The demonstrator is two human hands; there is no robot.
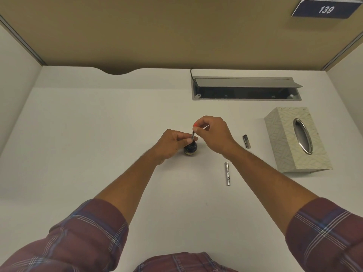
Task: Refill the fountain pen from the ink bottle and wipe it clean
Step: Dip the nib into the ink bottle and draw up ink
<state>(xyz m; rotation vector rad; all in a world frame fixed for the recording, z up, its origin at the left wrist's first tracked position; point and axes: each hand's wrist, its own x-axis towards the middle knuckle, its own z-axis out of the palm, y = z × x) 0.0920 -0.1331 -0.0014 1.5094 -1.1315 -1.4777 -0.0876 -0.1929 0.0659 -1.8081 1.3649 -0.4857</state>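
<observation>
The ink bottle [190, 149] was standing near the middle of the white tabletop [98, 134], and it was partly hidden by the left hand [170, 143]. The pen [193, 135] was held upright with its lower end at the bottle's mouth. The left hand was closed around the lower part of the pen, just over the bottle. The right hand [213, 132] was pinching the upper end of the pen between thumb and fingertips. A silver pen barrel [227, 173] was lying on the tabletop, to the right of the bottle and nearer to the person. A dark pen cap [246, 141] was placed between the right hand and the tissue box [294, 140], well apart from the bottle.
</observation>
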